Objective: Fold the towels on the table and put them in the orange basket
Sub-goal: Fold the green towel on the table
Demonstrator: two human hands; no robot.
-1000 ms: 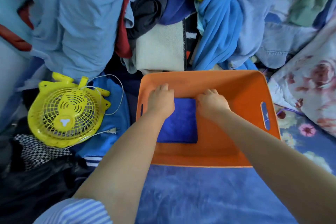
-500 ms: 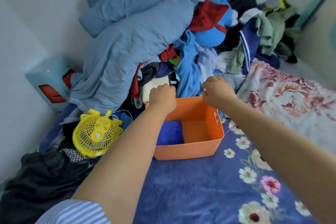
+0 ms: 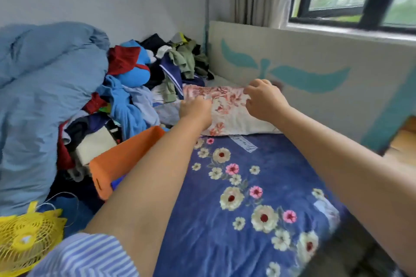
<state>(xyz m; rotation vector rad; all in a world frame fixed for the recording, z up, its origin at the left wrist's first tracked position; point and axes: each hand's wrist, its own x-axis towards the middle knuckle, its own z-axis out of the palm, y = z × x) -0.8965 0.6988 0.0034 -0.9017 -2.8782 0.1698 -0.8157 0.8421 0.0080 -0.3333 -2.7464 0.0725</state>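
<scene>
Both hands [image 3: 195, 108] [image 3: 265, 101] left the orange basket [image 3: 126, 155], fingers [image 3: 248, 91] over a floral pillow [image 3: 227, 105].

The left forearm hides most of the orange basket [image 3: 126, 155], so its inside cannot be seen; the yellow fan [image 3: 24, 240] is cut off by the left and bottom edges; the fingertips of both hands are blurred against the floral pillow [image 3: 227, 108], their hold unclear.

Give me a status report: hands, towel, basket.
Both hands, left hand and right hand, over floral pillow, grip unclear. Orange basket left, behind left forearm.
</scene>
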